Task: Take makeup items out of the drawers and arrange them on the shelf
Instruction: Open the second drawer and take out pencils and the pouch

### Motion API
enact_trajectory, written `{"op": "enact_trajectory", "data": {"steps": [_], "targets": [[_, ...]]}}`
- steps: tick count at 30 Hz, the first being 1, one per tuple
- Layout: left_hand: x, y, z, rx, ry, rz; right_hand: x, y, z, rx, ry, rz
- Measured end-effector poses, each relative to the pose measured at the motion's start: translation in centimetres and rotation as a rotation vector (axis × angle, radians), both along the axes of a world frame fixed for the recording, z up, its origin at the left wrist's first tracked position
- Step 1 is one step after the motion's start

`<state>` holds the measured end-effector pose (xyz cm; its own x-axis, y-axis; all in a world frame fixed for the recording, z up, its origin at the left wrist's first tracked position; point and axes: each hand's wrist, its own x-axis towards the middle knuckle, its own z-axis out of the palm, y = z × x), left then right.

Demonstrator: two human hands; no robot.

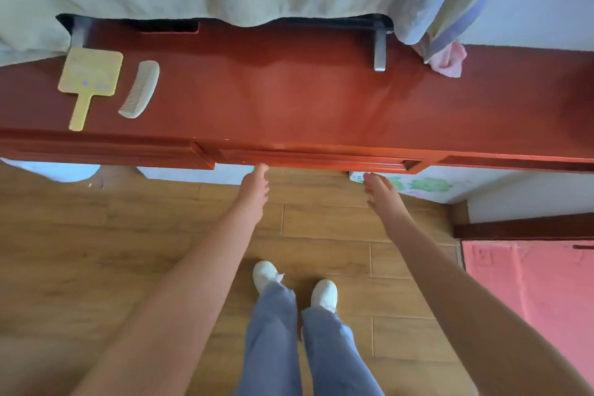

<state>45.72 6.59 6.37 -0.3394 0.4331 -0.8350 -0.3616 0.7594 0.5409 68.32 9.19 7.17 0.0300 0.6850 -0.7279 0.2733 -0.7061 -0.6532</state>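
Fingers (262,168), loosely straight and holding nothing, lay at the lower edge of the middle drawer (321,159) at twelve o'clock, left hand (255,186) and right hand (381,191) seemingly placed to pull it open.

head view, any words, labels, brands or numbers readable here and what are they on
No text in this view can be read.
Hand mirror: faint purple marks on its yellow face, too blurred to read.
Small white item below the desk edge: dark specks, too small to read.
Comb: no marking visible.
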Motion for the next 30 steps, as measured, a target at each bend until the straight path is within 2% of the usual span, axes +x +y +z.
{"op": "enact_trajectory", "data": {"steps": [4, 6, 14, 16, 19, 23, 30], "targets": [[0.9, 2.6, -3.0, 0.021, -0.139, 0.229, -1.0, 2.6, -3.4, -0.156, 0.311, -0.357], [1.1, 3.6, -4.2, 0.026, -0.203, 0.349, -1.5, 3.7, -4.8, -0.189, 0.380, -0.477], [0.5, 5.3, -6.2, 0.177, -0.345, 0.693, -0.9, 6.1, -8.0, -0.149, 0.758, -0.934], [0.2, 4.8, -6.4, 0.194, -0.374, 0.693, -0.6, 5.8, -7.8, -0.171, 0.832, -0.963], [0.0, 4.0, -6.3, 0.207, -0.387, 0.683, -0.4, 4.9, -7.1, -0.199, 0.846, -0.920], [0.0, 2.6, -6.1, 0.127, -0.379, 0.666, -0.1, 3.3, -6.9, -0.213, 0.837, -0.938], [1.0, -6.2, -6.1, 0.070, -0.472, 0.685, 1.8, -4.6, -6.7, -0.330, 0.785, -1.018]]}}
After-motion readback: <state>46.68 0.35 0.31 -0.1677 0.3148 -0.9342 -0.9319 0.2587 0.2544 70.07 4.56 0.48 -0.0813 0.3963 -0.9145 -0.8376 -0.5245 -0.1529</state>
